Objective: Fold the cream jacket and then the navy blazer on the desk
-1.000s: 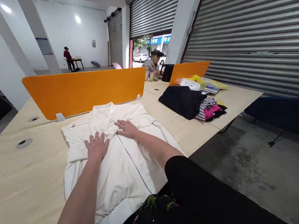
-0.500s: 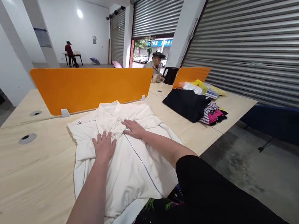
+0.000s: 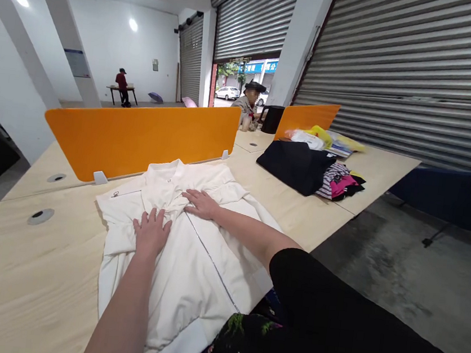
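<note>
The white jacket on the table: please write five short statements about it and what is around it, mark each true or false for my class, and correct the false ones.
1. The left hand and right hand both rest on the white jacket. True.
2. The jacket is folded into a small square. False: it lies spread out on the table.
3. Dark clothes lie to the right of the jacket in the picture. True.
4. The long divider behind the jacket is blue. False: the divider is orange.
5. A black jug stands nearer the camera than the jacket. False: it stands farther away.
</note>
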The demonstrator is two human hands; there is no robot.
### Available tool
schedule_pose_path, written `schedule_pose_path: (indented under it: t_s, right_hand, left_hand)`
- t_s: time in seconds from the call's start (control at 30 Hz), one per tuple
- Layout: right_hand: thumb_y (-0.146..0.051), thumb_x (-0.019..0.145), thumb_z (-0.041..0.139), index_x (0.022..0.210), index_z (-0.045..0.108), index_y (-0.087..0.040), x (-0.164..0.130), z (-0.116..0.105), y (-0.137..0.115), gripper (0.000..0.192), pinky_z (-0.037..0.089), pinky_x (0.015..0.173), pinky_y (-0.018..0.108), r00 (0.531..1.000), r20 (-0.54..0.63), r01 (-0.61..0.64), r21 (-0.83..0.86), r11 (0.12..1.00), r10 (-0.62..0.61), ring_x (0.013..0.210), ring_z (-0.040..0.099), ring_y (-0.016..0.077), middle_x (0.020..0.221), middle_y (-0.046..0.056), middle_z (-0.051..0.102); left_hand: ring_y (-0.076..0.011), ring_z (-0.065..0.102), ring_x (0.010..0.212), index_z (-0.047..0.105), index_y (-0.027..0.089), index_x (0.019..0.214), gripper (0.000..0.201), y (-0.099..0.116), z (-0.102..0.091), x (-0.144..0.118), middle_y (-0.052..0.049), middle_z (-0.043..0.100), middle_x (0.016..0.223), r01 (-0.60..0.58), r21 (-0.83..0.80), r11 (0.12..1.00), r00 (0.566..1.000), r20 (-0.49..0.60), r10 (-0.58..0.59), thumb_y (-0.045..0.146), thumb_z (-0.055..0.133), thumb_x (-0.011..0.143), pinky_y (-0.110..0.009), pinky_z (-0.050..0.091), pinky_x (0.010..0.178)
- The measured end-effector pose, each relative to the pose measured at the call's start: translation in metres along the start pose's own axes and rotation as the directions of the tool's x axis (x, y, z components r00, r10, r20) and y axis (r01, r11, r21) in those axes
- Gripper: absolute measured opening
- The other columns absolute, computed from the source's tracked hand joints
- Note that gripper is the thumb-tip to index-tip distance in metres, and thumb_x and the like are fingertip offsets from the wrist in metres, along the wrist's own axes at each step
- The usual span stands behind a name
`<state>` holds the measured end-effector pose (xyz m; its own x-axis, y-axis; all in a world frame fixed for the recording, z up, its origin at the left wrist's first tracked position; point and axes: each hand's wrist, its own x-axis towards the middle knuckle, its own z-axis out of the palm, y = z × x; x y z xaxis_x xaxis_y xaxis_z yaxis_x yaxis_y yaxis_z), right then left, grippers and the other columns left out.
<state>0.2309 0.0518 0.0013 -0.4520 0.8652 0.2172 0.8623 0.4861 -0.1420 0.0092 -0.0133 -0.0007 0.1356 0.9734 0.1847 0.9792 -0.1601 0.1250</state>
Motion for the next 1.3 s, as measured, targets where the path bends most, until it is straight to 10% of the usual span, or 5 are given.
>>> schedule_pose_path:
  t_s: [1.0, 1.3]
  right_hand:
    - [-0.056, 0.093, 0.036, 0.149, 0.026, -0.024, 0.003, -0.002, -0.006, 0.065, 0.015, 0.111, 0.057, 0.999, -0.018, 0.042, 0.095, 0.995, -0.040, 0.140, 0.023, 0.0304, 0.155, 0.011, 0.026]
    - [-0.055, 0.090, 0.043, 0.146, 0.035, -0.027, -0.096, -0.034, 0.031, 0.063, 0.002, 0.109, 0.066, 0.994, -0.023, -0.111, 0.021, 0.994, 0.111, 0.144, 0.008, 0.0336, 0.157, 0.009, 0.020]
  left_hand:
    - [-0.0337, 0.022, 0.141, 0.027, 0.024, 0.148, 0.066, -0.005, -0.008, -0.004, -0.007, 0.026, 0.155, 0.022, 0.193, 0.981, 0.998, 0.060, -0.034, 0.057, 0.026, 0.091, -0.057, 0.019, 0.111]
    - [-0.0327, 0.022, 0.141, 0.028, 0.026, 0.148, 0.063, -0.008, -0.009, -0.008, -0.006, 0.024, 0.156, 0.036, 0.158, 0.987, 0.997, 0.062, -0.046, 0.054, 0.023, 0.092, -0.057, 0.019, 0.111]
